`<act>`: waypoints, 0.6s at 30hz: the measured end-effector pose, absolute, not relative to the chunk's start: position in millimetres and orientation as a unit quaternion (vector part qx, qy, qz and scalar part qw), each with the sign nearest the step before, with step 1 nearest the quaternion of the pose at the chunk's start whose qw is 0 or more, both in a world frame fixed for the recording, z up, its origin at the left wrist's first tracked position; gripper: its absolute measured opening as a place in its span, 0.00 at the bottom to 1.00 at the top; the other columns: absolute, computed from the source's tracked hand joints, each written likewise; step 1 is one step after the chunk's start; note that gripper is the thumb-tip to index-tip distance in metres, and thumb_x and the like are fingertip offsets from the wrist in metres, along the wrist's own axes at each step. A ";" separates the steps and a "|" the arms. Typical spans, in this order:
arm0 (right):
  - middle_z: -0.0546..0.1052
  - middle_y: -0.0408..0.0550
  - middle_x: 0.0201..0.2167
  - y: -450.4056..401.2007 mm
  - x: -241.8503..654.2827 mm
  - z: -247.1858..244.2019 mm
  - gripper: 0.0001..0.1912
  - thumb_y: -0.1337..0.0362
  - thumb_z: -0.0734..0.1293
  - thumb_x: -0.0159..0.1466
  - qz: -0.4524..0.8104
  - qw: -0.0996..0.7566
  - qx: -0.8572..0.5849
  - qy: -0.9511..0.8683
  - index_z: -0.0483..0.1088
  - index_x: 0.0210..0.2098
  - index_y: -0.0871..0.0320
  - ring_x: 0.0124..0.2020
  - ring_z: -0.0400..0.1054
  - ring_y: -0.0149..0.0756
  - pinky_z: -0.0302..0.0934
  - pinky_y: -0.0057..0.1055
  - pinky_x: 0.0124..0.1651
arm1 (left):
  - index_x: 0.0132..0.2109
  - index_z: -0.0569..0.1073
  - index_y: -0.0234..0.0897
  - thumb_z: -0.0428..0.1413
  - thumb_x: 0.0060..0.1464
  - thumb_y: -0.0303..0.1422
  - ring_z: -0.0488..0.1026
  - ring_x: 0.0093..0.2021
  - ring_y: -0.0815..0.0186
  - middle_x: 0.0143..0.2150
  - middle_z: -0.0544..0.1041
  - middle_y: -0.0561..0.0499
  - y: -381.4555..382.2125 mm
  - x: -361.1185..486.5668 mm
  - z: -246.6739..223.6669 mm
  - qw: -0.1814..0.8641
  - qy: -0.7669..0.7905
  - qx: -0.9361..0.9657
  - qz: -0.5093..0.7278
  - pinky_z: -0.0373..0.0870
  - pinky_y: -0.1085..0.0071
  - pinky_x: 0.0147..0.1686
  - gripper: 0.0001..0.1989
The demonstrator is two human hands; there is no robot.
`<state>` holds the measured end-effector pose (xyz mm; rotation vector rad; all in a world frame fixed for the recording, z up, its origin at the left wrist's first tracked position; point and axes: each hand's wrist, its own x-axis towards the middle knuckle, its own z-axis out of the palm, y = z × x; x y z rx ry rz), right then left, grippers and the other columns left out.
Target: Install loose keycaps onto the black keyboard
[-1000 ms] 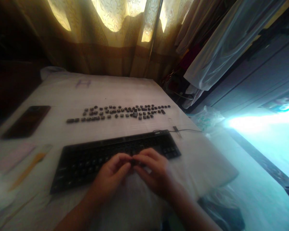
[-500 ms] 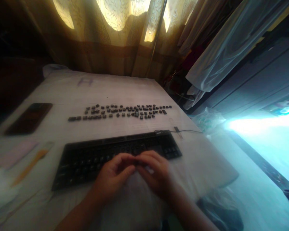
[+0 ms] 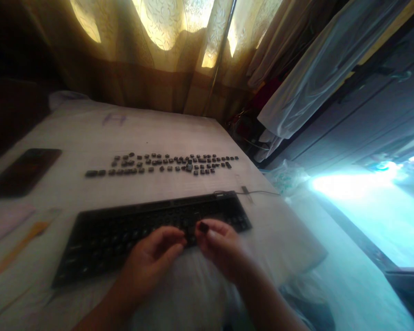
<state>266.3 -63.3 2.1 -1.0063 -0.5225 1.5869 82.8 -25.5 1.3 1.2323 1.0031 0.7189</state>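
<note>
A small black keycap (image 3: 204, 226) is pinched between the thumb and fingers of my right hand (image 3: 221, 246), just over the front edge of the keyboard. My left hand (image 3: 158, 253) is close by on the left, its fingers curved and a gap showing between thumb and forefinger; I see nothing in it. Beneath both hands lies a black keyboard (image 3: 124, 225), slanted across the table and partly covered by them. Beyond it, several loose black keycaps (image 3: 140, 170) are spread in uneven rows.
A dark phone (image 3: 25, 170) lies at the left. Nearer are a pink block (image 3: 7, 223) and an orange-handled tool (image 3: 17, 248), both blurred. The keyboard's cable (image 3: 262, 191) runs over the right edge of the white-covered table (image 3: 179, 128). Curtains (image 3: 141, 69) hang behind.
My hands have come apart from each other, and the keycap now shows in my right fingers. The whole view has shifted slightly, moving the table things to the left.
</note>
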 end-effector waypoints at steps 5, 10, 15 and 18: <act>0.77 0.46 0.26 -64.1 266.4 -0.6 0.20 0.55 0.81 0.44 0.671 0.555 -0.428 -0.240 0.79 0.33 0.57 0.21 0.62 0.24 0.46 0.20 0.20 | 0.37 0.79 0.41 0.64 0.45 0.42 0.79 0.39 0.58 0.36 0.82 0.48 -25.0 82.1 0.9 0.636 0.443 0.547 0.316 0.76 0.62 0.44 0.13; 0.78 0.45 0.26 -63.2 267.4 -0.9 0.19 0.54 0.81 0.43 0.661 0.556 -0.429 -0.264 0.80 0.32 0.56 0.21 0.62 0.24 0.47 0.20 0.20 | 0.37 0.79 0.41 0.63 0.47 0.42 0.79 0.39 0.58 0.36 0.82 0.48 -25.1 80.9 0.6 0.626 0.436 0.564 0.316 0.75 0.63 0.43 0.12; 0.78 0.45 0.25 -61.4 270.7 -1.0 0.17 0.56 0.80 0.44 0.630 0.544 -0.465 -0.302 0.80 0.32 0.56 0.21 0.63 0.25 0.51 0.21 0.21 | 0.37 0.79 0.41 0.62 0.48 0.42 0.79 0.37 0.59 0.35 0.82 0.48 -24.7 79.9 0.7 0.615 0.439 0.573 0.317 0.75 0.64 0.42 0.12; 0.77 0.44 0.24 -59.7 274.2 0.7 0.16 0.57 0.79 0.46 0.611 0.533 -0.485 -0.327 0.81 0.32 0.56 0.20 0.62 0.24 0.52 0.21 0.21 | 0.38 0.79 0.41 0.62 0.49 0.42 0.78 0.38 0.59 0.35 0.82 0.49 -24.3 79.3 0.6 0.610 0.433 0.581 0.321 0.75 0.65 0.42 0.12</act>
